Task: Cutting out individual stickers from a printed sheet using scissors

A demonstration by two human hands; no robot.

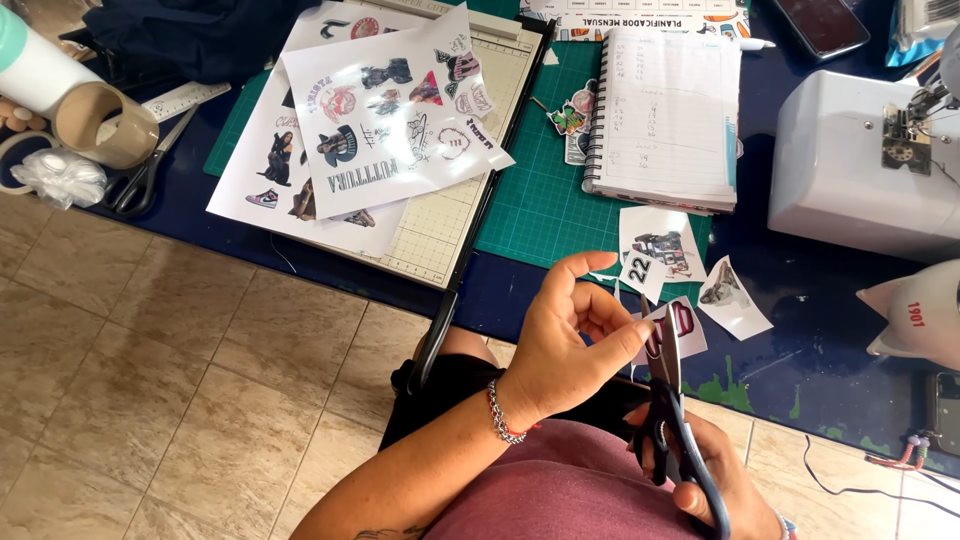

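Note:
My left hand [570, 335] pinches a small printed sticker piece [681, 325] between thumb and fingers, just above my lap. My right hand [715, 475] grips dark blue-handled scissors [672, 400]; the blades point up and reach into the sticker piece. Several cut sticker scraps [665, 250] lie on the dark blue table [800, 360] just beyond my hands. Two printed sticker sheets [385, 115] rest on a paper trimmer [450, 215] at the upper left.
A spiral notebook [665, 105] lies on a green cutting mat [545, 195]. A white sewing machine [860, 165] stands at the right. A tape roll [100, 125], another pair of scissors [140, 180] and a ruler [185, 98] sit far left. Tiled floor [150, 380] below.

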